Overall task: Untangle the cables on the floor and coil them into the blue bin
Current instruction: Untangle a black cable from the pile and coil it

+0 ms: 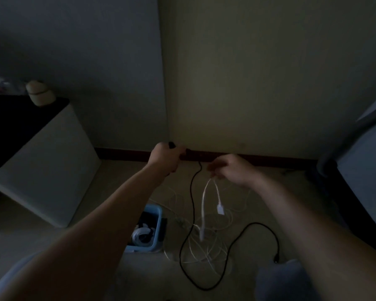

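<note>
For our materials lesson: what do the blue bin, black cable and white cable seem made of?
Blue bin: probably moulded plastic, smooth, even colour. Black cable: likely rubber or PVC sheath, hanging in soft curves. White cable: similar flexible sheath, looped; finish unclear in dim light.

We look into a dim room, brightest low on the yellowish wall [258, 83] ahead. To its left a bluish-grey wall [91, 61] meets it at a vertical edge. A dark reddish skirting board [126, 153] runs along their foot above a pale floor [122, 183]. At left stands a white cabinet [52, 170] with a dark top [20, 127] and a cream rounded object [39, 93] on it. At right we make out grey-blue furniture [365, 170], too dark to name
</note>
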### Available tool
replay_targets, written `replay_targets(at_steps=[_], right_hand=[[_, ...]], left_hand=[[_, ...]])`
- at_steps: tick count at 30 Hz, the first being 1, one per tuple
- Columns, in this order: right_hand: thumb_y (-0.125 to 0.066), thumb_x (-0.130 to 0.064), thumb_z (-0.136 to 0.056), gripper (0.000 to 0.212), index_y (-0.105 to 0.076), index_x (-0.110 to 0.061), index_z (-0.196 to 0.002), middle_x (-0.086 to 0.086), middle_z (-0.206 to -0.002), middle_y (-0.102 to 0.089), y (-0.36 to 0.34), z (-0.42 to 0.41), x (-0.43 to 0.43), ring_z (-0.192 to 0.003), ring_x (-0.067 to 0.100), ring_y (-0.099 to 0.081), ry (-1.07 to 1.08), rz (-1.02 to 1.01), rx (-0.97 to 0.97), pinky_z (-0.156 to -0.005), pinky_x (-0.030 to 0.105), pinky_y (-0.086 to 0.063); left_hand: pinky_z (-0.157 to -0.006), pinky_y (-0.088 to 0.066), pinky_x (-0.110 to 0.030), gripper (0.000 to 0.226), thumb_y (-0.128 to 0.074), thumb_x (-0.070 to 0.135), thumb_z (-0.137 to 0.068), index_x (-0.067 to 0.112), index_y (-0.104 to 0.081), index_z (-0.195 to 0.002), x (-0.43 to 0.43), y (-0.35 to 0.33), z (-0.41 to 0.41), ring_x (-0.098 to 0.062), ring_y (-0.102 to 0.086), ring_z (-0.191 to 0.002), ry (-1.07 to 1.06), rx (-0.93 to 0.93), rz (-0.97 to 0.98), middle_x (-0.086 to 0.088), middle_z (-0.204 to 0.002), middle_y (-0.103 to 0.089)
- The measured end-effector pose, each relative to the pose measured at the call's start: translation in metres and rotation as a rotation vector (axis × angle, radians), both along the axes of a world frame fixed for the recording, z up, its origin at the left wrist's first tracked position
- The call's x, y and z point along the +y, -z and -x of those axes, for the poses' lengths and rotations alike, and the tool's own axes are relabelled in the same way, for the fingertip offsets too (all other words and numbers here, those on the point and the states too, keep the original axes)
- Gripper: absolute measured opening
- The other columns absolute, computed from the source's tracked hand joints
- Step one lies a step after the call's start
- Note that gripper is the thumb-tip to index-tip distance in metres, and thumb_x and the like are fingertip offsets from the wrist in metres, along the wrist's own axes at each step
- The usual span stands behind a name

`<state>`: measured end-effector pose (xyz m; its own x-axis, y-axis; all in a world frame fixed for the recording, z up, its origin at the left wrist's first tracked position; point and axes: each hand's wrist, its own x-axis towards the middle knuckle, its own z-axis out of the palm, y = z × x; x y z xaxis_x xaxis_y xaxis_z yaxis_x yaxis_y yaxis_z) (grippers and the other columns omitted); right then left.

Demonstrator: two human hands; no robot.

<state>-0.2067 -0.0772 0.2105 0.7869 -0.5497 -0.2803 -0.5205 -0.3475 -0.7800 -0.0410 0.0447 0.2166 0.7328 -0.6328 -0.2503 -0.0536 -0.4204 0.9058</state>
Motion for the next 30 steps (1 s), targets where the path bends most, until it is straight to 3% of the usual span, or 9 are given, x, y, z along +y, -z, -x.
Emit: replay_targets(at_steps=[2,4,6,9,12,14,19,23,30], right_hand=[[-0.053,-0.012,-0.095,0.026,-0.066,-0.029,-0.110,0.001,-0.120,-0.066,0.007,-0.001,0.000,-0.114,0.022,-0.061,0.043,0.194,0.102,-0.098,0.035,-0.048],[-0.057,-0.011,-0.091,0.042,-0.059,-0.026,-0.130,0.002,-0.135,-0.058,0.005,-0.002,0.000,-0.126,0.023,-0.054,0.068,0.234,0.009,-0.103,0.030,-0.041],[-0.064,-0.009,-0.087,0.050,-0.057,-0.020,-0.136,0.003,-0.138,-0.057,-0.003,-0.005,0.002,-0.129,0.021,-0.051,-0.024,0.260,-0.112,-0.101,0.025,-0.039],[-0.059,-0.037,-0.093,0.014,-0.069,-0.028,-0.098,-0.003,-0.105,-0.071,-0.010,-0.007,0.006,-0.102,0.016,-0.064,-0.092,0.177,-0.173,-0.091,0.037,-0.046],[-0.051,-0.030,-0.103,0.033,-0.057,-0.025,-0.070,-0.011,-0.066,-0.059,-0.013,-0.003,0.001,-0.065,0.004,-0.054,-0.065,0.258,-0.277,-0.069,0.035,-0.042],[-0.051,-0.024,-0.103,0.032,-0.055,-0.026,-0.071,-0.017,-0.062,-0.056,-0.019,-0.002,0.002,-0.060,-0.004,-0.048,-0.040,0.286,-0.359,-0.064,0.029,-0.038],[-0.050,-0.031,-0.102,0.030,-0.062,-0.020,-0.077,-0.017,-0.066,-0.060,-0.026,-0.006,0.009,-0.062,-0.003,-0.053,0.059,0.226,-0.462,-0.064,0.029,-0.043],[-0.050,-0.027,-0.103,0.033,-0.057,-0.021,-0.071,-0.021,-0.052,-0.054,-0.025,-0.007,0.011,-0.051,-0.003,-0.050,0.084,0.204,-0.404,-0.058,0.027,-0.034],[-0.047,-0.025,-0.105,0.031,-0.055,-0.014,-0.077,-0.015,-0.052,-0.042,-0.026,-0.006,0.010,-0.051,0.004,-0.040,0.159,-0.098,-0.592,-0.058,0.028,-0.040]], left_hand=[[-0.055,-0.038,-0.032,0.035,-0.064,0.031,-0.093,0.000,-0.068,-0.077,-0.001,-0.003,0.001,-0.021,-0.043,-0.046,0.051,0.054,0.073,-0.005,-0.051,-0.048],[-0.052,-0.034,-0.029,0.034,-0.061,0.029,-0.097,0.004,-0.063,-0.074,-0.001,-0.009,0.004,-0.016,-0.039,-0.041,0.133,0.124,0.116,-0.002,-0.049,-0.044],[-0.047,-0.031,-0.025,0.034,-0.057,0.028,-0.100,0.006,-0.060,-0.074,0.001,-0.018,0.008,-0.014,-0.036,-0.039,0.208,0.179,0.137,0.000,-0.049,-0.040],[-0.042,-0.031,-0.022,0.037,-0.055,0.030,-0.101,0.008,-0.057,-0.071,0.006,-0.028,0.011,-0.013,-0.034,-0.036,0.269,0.191,0.139,0.002,-0.043,-0.039],[-0.040,-0.029,-0.021,0.036,-0.051,0.030,-0.102,0.009,-0.055,-0.074,0.015,-0.037,0.016,-0.012,-0.032,-0.037,0.352,0.235,0.121,0.002,-0.045,-0.035],[-0.044,-0.026,-0.024,0.038,-0.047,0.034,-0.103,0.009,-0.053,-0.075,0.020,-0.039,0.019,-0.012,-0.029,-0.038,0.429,0.328,0.091,0.002,-0.047,-0.031],[-0.051,-0.026,-0.029,0.041,-0.033,0.034,-0.105,0.010,-0.050,-0.076,0.027,-0.040,0.024,-0.013,-0.026,-0.042,0.655,0.476,0.033,0.003,-0.046,-0.028],[-0.050,-0.027,-0.029,0.044,-0.027,0.034,-0.105,0.010,-0.052,-0.078,0.026,-0.045,0.023,-0.014,-0.024,-0.044,0.637,0.586,0.163,0.002,-0.048,-0.025],[-0.050,-0.032,-0.028,0.046,-0.021,0.035,-0.103,0.008,-0.052,-0.083,0.025,-0.044,0.021,-0.014,-0.027,-0.043,0.654,0.674,0.203,0.004,-0.047,-0.027]])
